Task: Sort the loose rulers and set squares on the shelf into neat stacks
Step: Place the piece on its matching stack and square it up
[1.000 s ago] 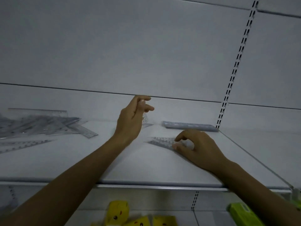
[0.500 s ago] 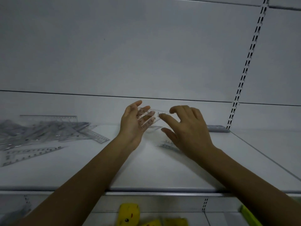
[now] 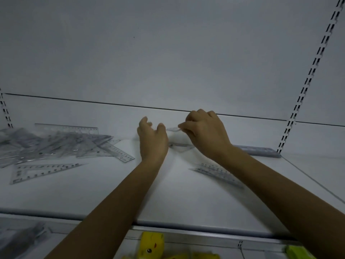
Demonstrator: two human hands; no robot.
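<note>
My right hand (image 3: 205,133) pinches the top edge of a small clear set square (image 3: 180,140) held upright near the back of the white shelf (image 3: 112,193). My left hand (image 3: 152,141) curls its fingers at the square's left edge, with the thumb against it. A loose heap of clear rulers and set squares (image 3: 56,143) lies at the left. In front of that heap lies a single set square (image 3: 41,171). A flat stack of set squares (image 3: 212,170) sits partly under my right forearm. A stack of rulers (image 3: 257,151) lies along the back right.
The shelf's back panel rises just behind my hands, and a slotted upright (image 3: 291,128) stands at the right. On the shelf below sit yellow packages (image 3: 152,245) and a green item (image 3: 298,253).
My right hand left the flat stack, rose and took hold of the clear set square that my left hand held up. Both hands moved towards the back panel.
</note>
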